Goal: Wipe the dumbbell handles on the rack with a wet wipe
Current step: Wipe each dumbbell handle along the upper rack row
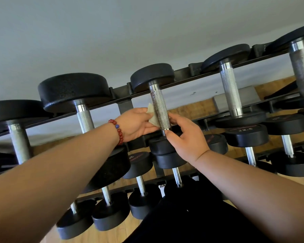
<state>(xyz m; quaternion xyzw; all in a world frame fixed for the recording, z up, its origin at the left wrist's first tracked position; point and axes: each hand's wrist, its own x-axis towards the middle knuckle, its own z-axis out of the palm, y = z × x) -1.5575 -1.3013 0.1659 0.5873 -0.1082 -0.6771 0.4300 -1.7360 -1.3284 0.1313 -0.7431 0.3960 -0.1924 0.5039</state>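
Note:
A black dumbbell with a knurled steel handle [159, 109] lies on the top tier of the black rack [182, 77]. My left hand [136, 124], with a red bead bracelet at the wrist, holds a pale folded wet wipe [152, 115] against the left side of that handle. My right hand [184, 139] is at the handle's lower right, its fingers reaching behind the handle and its thumb by the handle's lower end. Part of the wipe is hidden behind the handle.
More dumbbells sit on the top tier to the left [82, 116] and right [230, 92]. Lower tiers hold smaller dumbbells, one marked 22.5 [247, 135]. A wooden floor [116, 234] and a pale wall [112, 32] surround the rack. Dark clothing [191, 216] fills the lower middle.

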